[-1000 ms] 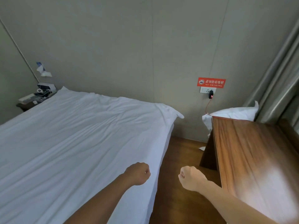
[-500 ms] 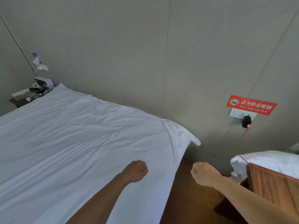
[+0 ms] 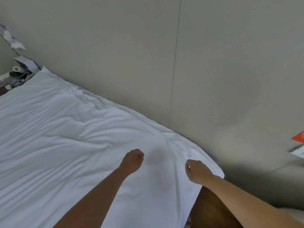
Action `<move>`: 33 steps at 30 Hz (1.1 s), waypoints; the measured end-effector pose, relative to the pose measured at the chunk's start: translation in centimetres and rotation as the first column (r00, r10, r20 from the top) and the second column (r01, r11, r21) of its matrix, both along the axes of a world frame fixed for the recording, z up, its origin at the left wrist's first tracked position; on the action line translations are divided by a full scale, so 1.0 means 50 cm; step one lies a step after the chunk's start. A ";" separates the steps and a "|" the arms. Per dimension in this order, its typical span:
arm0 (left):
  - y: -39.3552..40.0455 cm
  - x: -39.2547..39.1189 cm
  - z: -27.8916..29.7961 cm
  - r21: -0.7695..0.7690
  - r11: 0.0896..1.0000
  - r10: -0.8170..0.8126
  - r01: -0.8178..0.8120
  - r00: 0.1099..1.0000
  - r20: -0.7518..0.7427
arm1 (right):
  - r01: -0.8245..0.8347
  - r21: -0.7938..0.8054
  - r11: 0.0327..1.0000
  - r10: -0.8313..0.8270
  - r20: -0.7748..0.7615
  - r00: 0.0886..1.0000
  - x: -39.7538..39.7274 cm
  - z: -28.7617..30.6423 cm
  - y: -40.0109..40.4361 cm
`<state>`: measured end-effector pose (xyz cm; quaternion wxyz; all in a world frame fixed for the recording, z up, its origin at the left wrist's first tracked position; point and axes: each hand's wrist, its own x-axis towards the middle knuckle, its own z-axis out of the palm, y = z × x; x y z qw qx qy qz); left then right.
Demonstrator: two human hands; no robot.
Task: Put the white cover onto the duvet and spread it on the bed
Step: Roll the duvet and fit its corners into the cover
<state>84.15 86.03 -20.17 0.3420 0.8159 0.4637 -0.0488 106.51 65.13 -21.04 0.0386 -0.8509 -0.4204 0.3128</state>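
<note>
White cover (image 3: 69, 139): soft matte fabric, spread flat over the bed, creased in shallow ridges and long folds, most bunched toward the far end by the wall. Near right corner (image 3: 212, 168) is seen as a rounded flap hanging past the bed edge. No separate duvet can be told apart from the cover.

Left hand (image 3: 133, 162): fingers curled into a fist, knuckles forward, nothing seen held. It is held over the cover; whether it touches the fabric cannot be told. A soft shadow is cast on the cloth just right of it.

Right hand (image 3: 195, 171): also curled into a fist, nothing visibly pinched. It is seen over the cover near the corner flap, which lies just right of and beyond it; contact cannot be told.

The two fists are set side by side, apart, with cover fabric between them. Most of the cover lies left of and beyond the left hand.

Wall (image 3: 213, 63): smooth grey panels, one vertical seam. Brown wooden floor (image 3: 212, 211) is seen below the right forearm. Orange sign (image 3: 300, 137) is cut off far right of the right hand. Blurred clutter (image 3: 19, 71) is seen far left, beyond the cover's far corner.
</note>
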 end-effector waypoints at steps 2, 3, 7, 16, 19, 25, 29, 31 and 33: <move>0.076 0.075 -0.085 0.007 0.999 0.036 -0.035 0.999 -0.010 | 0.007 0.068 0.998 -0.006 -0.013 1.000 0.058 -0.096 0.085; 0.108 0.109 -0.115 0.013 0.998 0.055 -0.055 0.998 -0.015 | 0.007 0.113 0.994 -0.007 -0.007 1.000 0.083 -0.140 0.129; 0.215 0.215 -0.215 0.077 0.990 0.119 -0.120 0.993 0.011 | -0.057 0.227 0.972 0.018 0.171 0.985 0.174 -0.270 0.298; 0.272 0.281 -0.326 0.401 0.879 -0.236 0.259 0.966 -0.105 | -0.002 0.213 0.977 -0.055 0.265 0.963 0.257 -0.348 0.298; 0.276 0.296 -0.335 0.445 0.806 -0.335 0.391 0.920 -0.201 | 0.044 0.198 0.979 -0.111 0.337 0.935 0.283 -0.346 0.233; 0.319 0.303 -0.316 0.437 0.719 -0.415 0.541 0.838 -0.353 | 0.109 0.156 0.982 -0.164 0.399 0.902 0.276 -0.322 0.199; 0.372 0.270 -0.297 0.616 0.650 -0.435 0.445 0.882 -0.179 | 0.204 0.302 0.931 -0.292 0.283 0.914 0.280 -0.336 0.222; 0.397 0.246 -0.268 0.579 0.659 -0.461 0.479 0.866 -0.193 | 0.199 0.321 0.926 -0.290 0.267 0.919 0.291 -0.351 0.232; 0.411 0.223 -0.236 0.415 0.759 -0.428 0.501 0.865 -0.261 | 0.213 0.319 0.923 -0.307 0.280 0.910 0.310 -0.372 0.243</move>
